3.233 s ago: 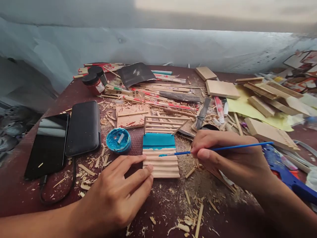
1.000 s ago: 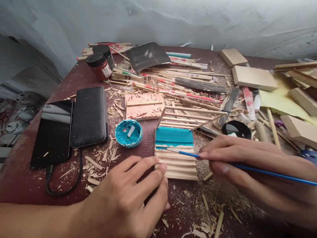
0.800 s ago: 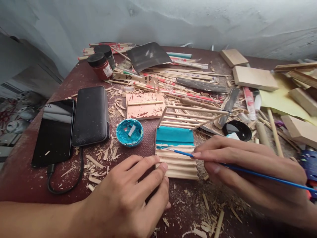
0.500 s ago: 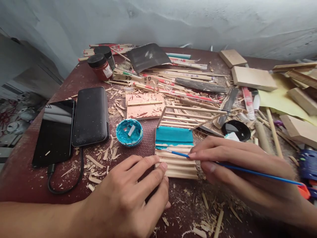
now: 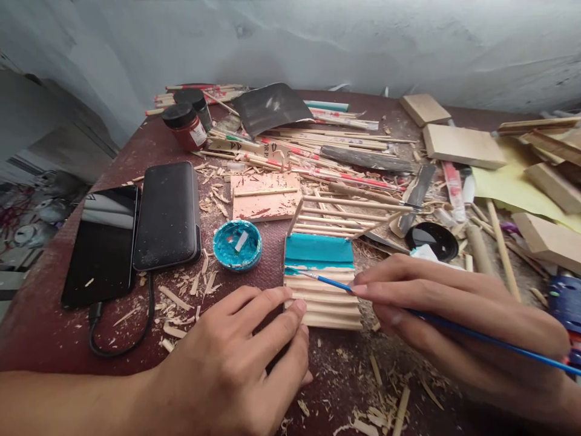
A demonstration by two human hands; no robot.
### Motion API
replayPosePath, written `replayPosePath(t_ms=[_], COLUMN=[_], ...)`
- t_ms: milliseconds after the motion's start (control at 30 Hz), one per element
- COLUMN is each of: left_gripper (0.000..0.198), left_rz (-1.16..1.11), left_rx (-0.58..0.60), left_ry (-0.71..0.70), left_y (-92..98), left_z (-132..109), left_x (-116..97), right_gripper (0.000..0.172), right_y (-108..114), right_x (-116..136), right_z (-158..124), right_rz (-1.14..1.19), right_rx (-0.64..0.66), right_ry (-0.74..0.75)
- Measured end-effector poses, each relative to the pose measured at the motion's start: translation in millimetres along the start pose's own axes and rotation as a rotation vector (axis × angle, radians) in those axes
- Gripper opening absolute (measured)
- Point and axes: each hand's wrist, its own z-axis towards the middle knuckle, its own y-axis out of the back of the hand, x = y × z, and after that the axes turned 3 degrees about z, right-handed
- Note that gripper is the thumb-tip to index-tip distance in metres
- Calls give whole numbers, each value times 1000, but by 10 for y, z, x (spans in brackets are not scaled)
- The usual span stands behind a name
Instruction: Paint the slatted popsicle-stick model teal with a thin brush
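Note:
A small wooden staircase model [image 5: 329, 310] lies on the table, its ridged steps bare in the lower part and painted turquoise in the upper part. Thin sticks form a railing-like frame [image 5: 345, 212] at its far end. My left hand [image 5: 245, 351] grips the model's left edge with curled fingers; the thumb is mostly hidden. Between the thumb and fingers of my right hand [image 5: 454, 315] is a thin blue paintbrush [image 5: 333, 283], its tip touching a step at the left, just below the painted area. A little bowl of turquoise paint [image 5: 236, 245] stands left of the model.
Left of the bowl lie a phone [image 5: 102, 242] and a cabled black power bank [image 5: 167, 215]. Paint jars [image 5: 184, 127], sticks [image 5: 345, 136] and black sandpaper [image 5: 272, 109] are at the back. Wood blocks [image 5: 463, 145] and a black lid [image 5: 431, 240] sit right, among shavings.
My right hand and the paintbrush have shifted slightly right and down, the tip moving a little right along the step. My left hand stays on the model.

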Motion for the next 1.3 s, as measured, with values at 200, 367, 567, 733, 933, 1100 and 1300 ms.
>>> replayPosePath(t_ms=[200,367,567,733,933,1100,1300], left_gripper=[21,21,21,21,21,20,21], left_rz=[-4,-10,-1,-11,-10,-13,-11], left_rx=[7,19,-18,-5,4,1,-5], left_ry=[13,4,4,-2,8,2,-4], left_y=[0,3,1,14,12,12,11], left_z=[0,0,-20,-15,-20,-15,-23], left_x=[-8,-11,9,3,-10,-7,4], right_gripper=[39,40,38,40,37,36,30], right_y=[-8,-21,8,-7,-48,-73,-94], right_x=[4,1,-16,0,-10,5,-7], right_z=[4,7,-28,-11,-55,-59,5], right_rz=[-20,-17,-53,-1,-81,-63,10], right_rx=[-17,-27,-69,-70,-119,-206,-155], right_ry=[5,2,-9,-15,-35,-91,-112])
